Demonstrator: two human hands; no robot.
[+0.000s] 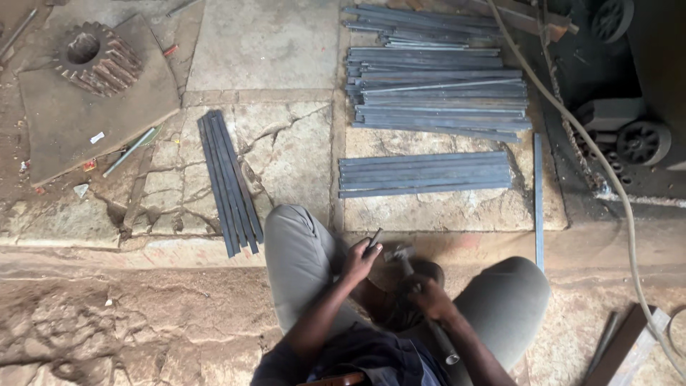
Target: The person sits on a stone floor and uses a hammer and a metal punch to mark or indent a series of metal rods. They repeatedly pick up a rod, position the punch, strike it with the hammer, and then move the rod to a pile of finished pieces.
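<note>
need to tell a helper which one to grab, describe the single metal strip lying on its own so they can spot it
Start at the big stack of grey metal strips at the top of the stone floor, then drop to the smaller neat bundle below it. Just right of that bundle lies the single strip. It alone runs up and down, while its neighbours lie crosswise.

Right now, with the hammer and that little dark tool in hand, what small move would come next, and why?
Probably a short hammer tap. The left hand holds a small dark tool upright near the hammer, whose handle the right hand grips, head poised close beside it. What lies beneath is hidden.
</note>
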